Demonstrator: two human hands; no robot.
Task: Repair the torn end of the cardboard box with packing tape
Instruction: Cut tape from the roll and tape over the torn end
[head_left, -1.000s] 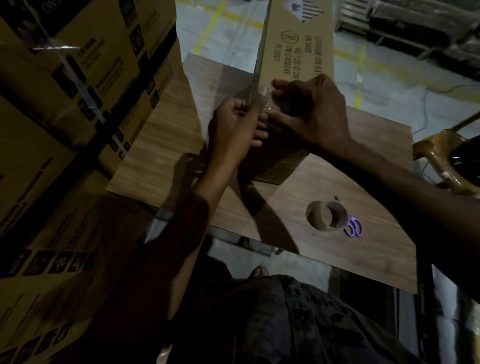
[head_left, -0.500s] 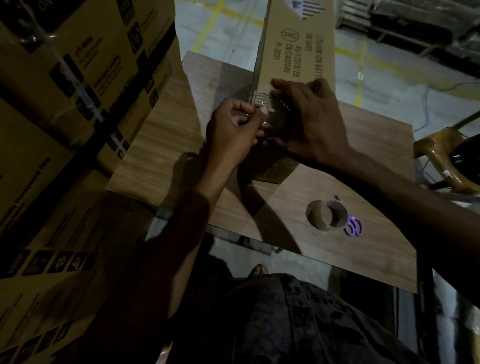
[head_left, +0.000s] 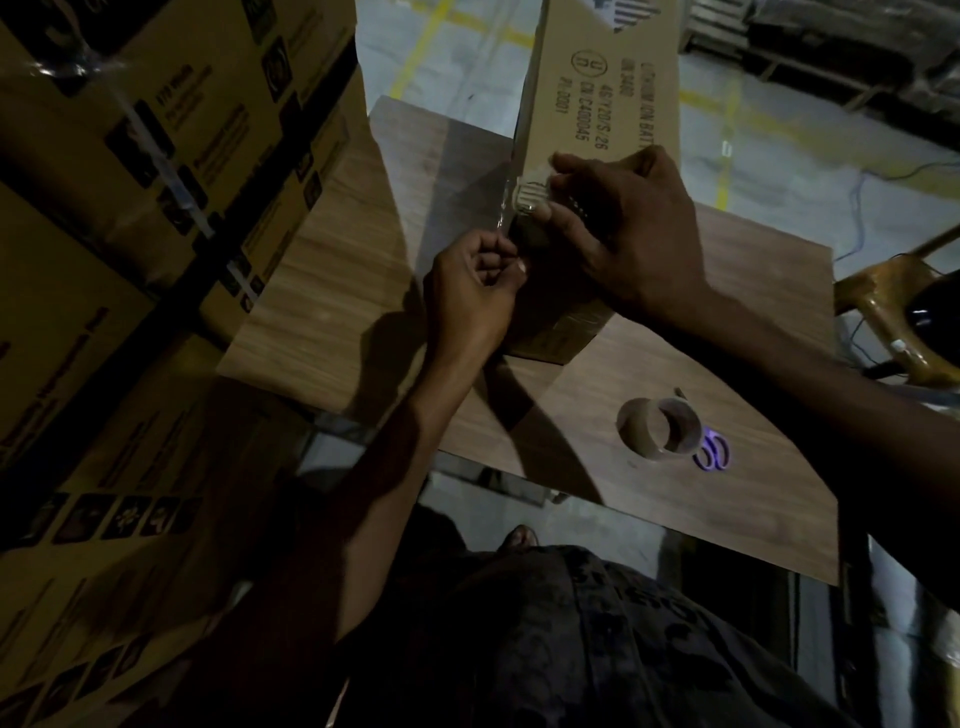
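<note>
— Corrugated cardboard box (head_left: 597, 88), long and narrow, lay lengthwise on the wood-grain counter (head_left: 322, 291), far part reaching past the back edge, near end under both hands. Printed "lithium ion" on top, so probably not empty; judged moderately heavy, though impossible to confirm.

— Stiff along the faces?

— Looked stiff on the panels, weak at the torn corner, where exposed fluting (head_left: 530, 196) showed pale. Best held by the sound top face, not by the ragged edge.

— And the hands?

— Right hand (head_left: 634, 228) spread flat on the top face, fingertips pressing down beside the tear. Left hand (head_left: 470, 291) curled closed, pinching a strip of clear packing tape (head_left: 501, 218) that ran taut up to the torn corner.

— Tape behaviour?

— Thin, glossy, limp; likely to fold onto itself or wrinkle if slackened. Better kept tensioned by the free end, then smoothed down from the stuck part outward.

— Supplies?

— Tape roll (head_left: 657, 427) stood on edge on the counter, near the front, well apart from the box. Purple scissor handles (head_left: 712, 453) lay just beside it, blades not discernible in the dim light.
</note>
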